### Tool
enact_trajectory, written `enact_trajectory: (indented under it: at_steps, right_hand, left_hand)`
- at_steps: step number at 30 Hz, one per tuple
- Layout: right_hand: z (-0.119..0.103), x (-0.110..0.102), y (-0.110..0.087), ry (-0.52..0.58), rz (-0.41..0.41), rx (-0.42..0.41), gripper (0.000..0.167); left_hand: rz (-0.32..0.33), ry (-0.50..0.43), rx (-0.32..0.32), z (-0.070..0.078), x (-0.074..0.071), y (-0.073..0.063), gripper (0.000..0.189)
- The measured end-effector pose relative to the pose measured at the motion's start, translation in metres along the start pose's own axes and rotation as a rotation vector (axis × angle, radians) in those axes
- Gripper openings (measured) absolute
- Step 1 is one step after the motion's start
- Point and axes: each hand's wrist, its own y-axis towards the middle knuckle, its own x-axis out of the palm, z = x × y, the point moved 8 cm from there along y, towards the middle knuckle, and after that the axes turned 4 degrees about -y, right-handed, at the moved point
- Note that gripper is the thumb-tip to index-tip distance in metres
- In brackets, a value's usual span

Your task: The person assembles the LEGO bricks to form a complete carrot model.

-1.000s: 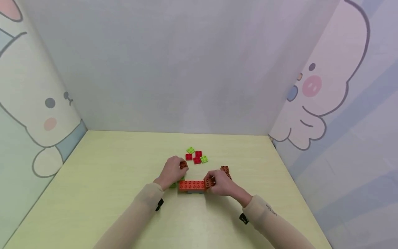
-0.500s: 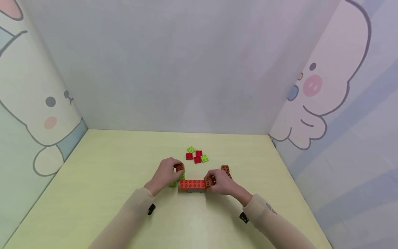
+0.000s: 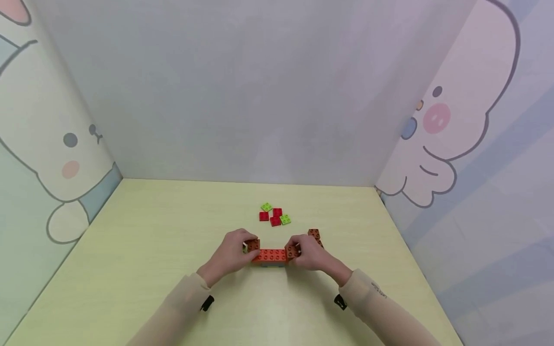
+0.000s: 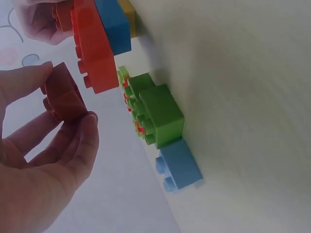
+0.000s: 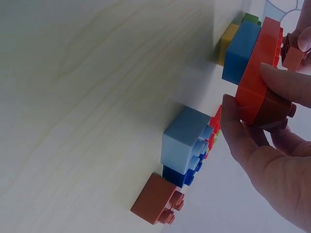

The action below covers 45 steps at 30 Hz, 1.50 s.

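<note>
Left hand (image 3: 229, 251), pinching brown brick (image 4: 64, 94), best squared over red brick row's (image 3: 272, 255) end toward desk's (image 3: 173, 211) left edge; right hand (image 3: 309, 253), pinching second brown brick (image 5: 272, 110), best bracing opposite end.

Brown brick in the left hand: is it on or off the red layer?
Off: the left wrist view shows a gap between the brown brick and the red layer.

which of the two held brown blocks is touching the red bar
The brown block in the right hand: it sits on the red bar at its right end. The other brown block, in the left hand, is held clear of the bar.
</note>
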Motion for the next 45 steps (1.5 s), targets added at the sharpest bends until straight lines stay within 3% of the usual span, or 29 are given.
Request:
enact_trajectory:
  at_steps: [12, 20, 34, 45]
  right_hand:
    - [0.002, 0.000, 0.001, 0.018, 0.002, 0.008, 0.027]
    - [0.004, 0.003, -0.001, 0.022, -0.011, 0.020, 0.026]
    - [0.006, 0.002, 0.000, 0.018, 0.001, 0.025, 0.026]
    - [0.007, 0.002, 0.001, 0.037, 0.001, 0.042, 0.026]
  left_hand:
    - [0.011, -0.014, 0.072, 0.002, 0.010, -0.006, 0.028]
    - [-0.029, 0.003, 0.044, -0.002, 0.018, -0.008, 0.033]
    - [-0.059, -0.066, -0.024, -0.007, 0.018, -0.003, 0.034]
    - [-0.052, -0.065, -0.024, -0.009, 0.018, -0.001, 0.035]
